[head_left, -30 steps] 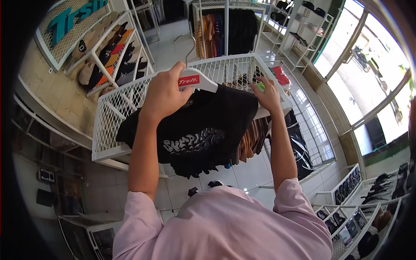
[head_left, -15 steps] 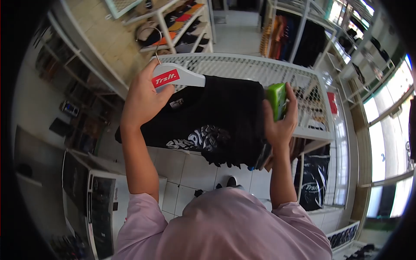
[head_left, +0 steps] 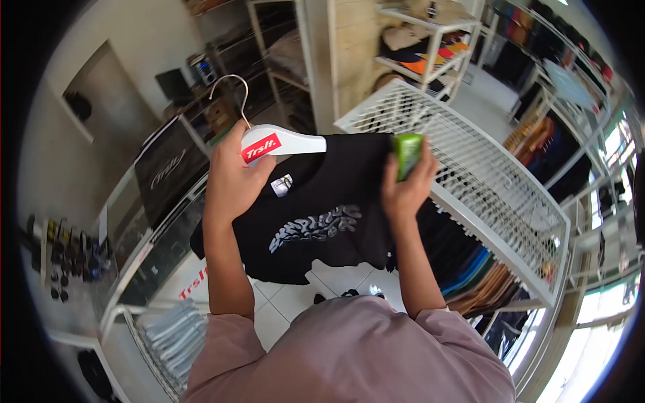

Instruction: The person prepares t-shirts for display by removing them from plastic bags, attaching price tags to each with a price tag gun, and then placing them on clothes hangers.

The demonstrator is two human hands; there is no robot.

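Grip: your left hand (head_left: 235,178) wraps the white hanger (head_left: 290,142), your right hand (head_left: 403,193) clasps a green block (head_left: 408,154) against the black T-shirt (head_left: 316,221). Hold the hanger level, fabric flat.

One cam, worn on head, faces fwd and steeply down over own pink shirt (head_left: 349,356). Fisheye, dark round border. Left hand (head_left: 235,178) w/ hanger (head_left: 285,142) and right hand (head_left: 403,191) w/ green pack (head_left: 407,154) are near the lens; floor (head_left: 292,299) well below.
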